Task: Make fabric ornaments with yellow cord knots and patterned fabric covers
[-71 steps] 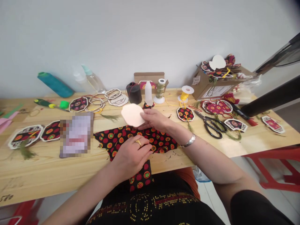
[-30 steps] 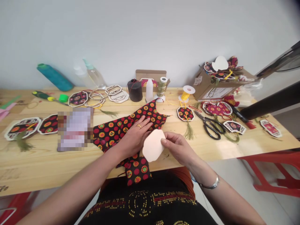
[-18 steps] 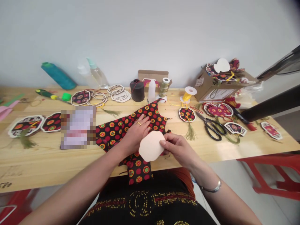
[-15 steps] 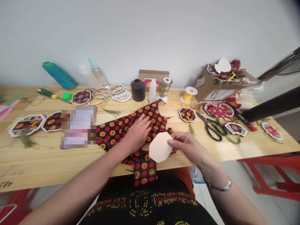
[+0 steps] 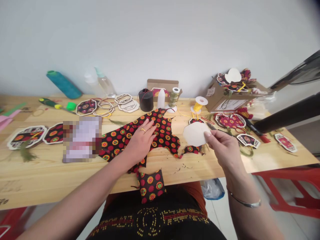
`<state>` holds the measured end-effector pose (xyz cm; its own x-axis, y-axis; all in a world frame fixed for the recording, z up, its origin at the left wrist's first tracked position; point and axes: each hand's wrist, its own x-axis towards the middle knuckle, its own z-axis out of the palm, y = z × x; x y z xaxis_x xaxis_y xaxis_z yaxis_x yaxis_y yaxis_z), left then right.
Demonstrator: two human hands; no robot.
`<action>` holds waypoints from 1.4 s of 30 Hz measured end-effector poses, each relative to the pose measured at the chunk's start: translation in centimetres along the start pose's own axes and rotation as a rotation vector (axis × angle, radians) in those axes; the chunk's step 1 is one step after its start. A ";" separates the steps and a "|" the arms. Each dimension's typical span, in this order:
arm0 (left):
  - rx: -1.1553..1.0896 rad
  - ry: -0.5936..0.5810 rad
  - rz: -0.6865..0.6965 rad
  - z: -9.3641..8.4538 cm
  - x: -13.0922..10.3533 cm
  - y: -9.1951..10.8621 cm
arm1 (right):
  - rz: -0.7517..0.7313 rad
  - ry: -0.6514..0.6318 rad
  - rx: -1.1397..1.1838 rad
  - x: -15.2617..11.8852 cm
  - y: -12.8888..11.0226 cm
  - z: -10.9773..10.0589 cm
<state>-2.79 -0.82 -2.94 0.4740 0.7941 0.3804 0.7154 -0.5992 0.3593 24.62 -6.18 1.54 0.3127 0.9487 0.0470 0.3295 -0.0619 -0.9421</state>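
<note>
My left hand (image 5: 141,140) lies flat with its fingers spread on a black fabric (image 5: 163,133) printed with red dots and flowers. Between thumb and fingers, my right hand (image 5: 222,146) pinches a pale scallop-edged card (image 5: 195,134), lifted over the table to the right of the fabric. Behind the card a round patterned ornament (image 5: 193,121) is partly covered. A narrow strip of the same fabric (image 5: 190,149) runs out beneath the card. At the table's front edge a square patterned piece (image 5: 151,185) hangs over toward my lap.
Along the wall stand a black thread cone (image 5: 146,101), a white bottle (image 5: 161,99) and a yellow spool (image 5: 199,104). A cardboard box (image 5: 222,100) full of ornaments sits at right, near a black pole (image 5: 287,113). A screwdriver (image 5: 50,102) and finished ornaments (image 5: 27,136) lie at left.
My right hand has carried the pale card right and upward, off the fabric, uncovering the fabric's right edge. My left hand stays flat on the fabric. The view has shifted slightly.
</note>
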 end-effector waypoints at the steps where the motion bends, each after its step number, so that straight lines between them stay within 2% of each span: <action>1: -0.029 0.013 0.021 -0.9 -0.3 0.6 | 0.021 -0.003 0.030 0.0 0.1 0.2; 3: -0.079 -0.077 0.083 -2.6 -1.1 2.0 | 0.072 -0.028 0.092 0.1 0.1 0.8; 5: -0.120 -0.228 0.131 -3.9 -2.3 3.1 | 0.124 -0.076 0.169 0.4 0.1 1.8; 7: -0.171 -0.385 0.176 -4.5 -3.5 3.7 | 0.164 -0.100 0.260 0.7 0.2 3.0; 9: -0.190 -0.505 0.145 -4.4 -4.5 4.0 | 0.201 -0.108 0.345 1.1 0.4 4.4; 11: -0.194 -0.543 0.122 -4.1 -5.1 4.2 | 0.234 -0.138 0.404 1.4 0.6 5.7; 14: -0.236 -0.527 0.108 -4.0 -5.4 4.6 | 0.282 -0.221 0.378 1.5 0.9 6.7; 17: -0.367 -0.484 0.056 -4.6 -5.1 5.1 | 0.222 -0.242 0.083 0.5 0.7 6.5; 20: -0.509 -0.338 -0.168 -5.1 -4.2 5.5 | -0.036 -0.162 -0.263 -1.6 -0.5 5.9; 21: -0.540 -0.269 -0.269 -5.1 -3.8 5.6 | -0.115 -0.205 -0.274 -2.5 -1.0 5.7; 24: -0.647 -0.091 -0.486 -4.8 -2.8 5.7 | -0.269 -0.462 -0.168 -4.2 -2.1 5.4; 26: -0.806 -0.023 -0.583 -4.4 -2.3 5.5 | -0.310 -0.473 -0.245 -4.1 -1.9 4.7; 28: -1.042 0.050 -0.692 -4.1 -2.0 5.1 | -0.304 -0.292 -0.487 -2.9 -1.0 3.1; 30: -1.271 0.132 -0.791 -4.1 -1.9 4.4 | -0.257 -0.017 -0.867 -1.2 0.6 0.6; 32: -1.405 0.211 -0.862 -4.3 -1.8 3.7 | -0.187 0.123 -1.187 0.5 2.4 -2.2; 34: -1.458 0.261 -0.916 -4.7 -1.7 3.1 | -0.112 0.099 -1.374 1.7 4.0 -4.5; 36: -1.480 0.299 -0.959 -4.9 -1.4 2.7 | -0.029 0.001 -1.430 2.4 5.1 -6.0; 38: -1.507 0.323 -0.991 -5.0 -1.1 2.7 | -0.010 -0.059 -1.441 2.7 5.7 -6.6; 42: -1.562 0.380 -0.993 -4.8 -0.6 2.7 | -0.061 -0.070 -1.477 2.9 5.5 -6.5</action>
<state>-3.54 -3.39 1.89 -0.0414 0.9325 -0.3589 -0.5275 0.2847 0.8004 33.12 -5.75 -1.39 0.2367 0.9714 0.0171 0.9408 -0.2335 0.2456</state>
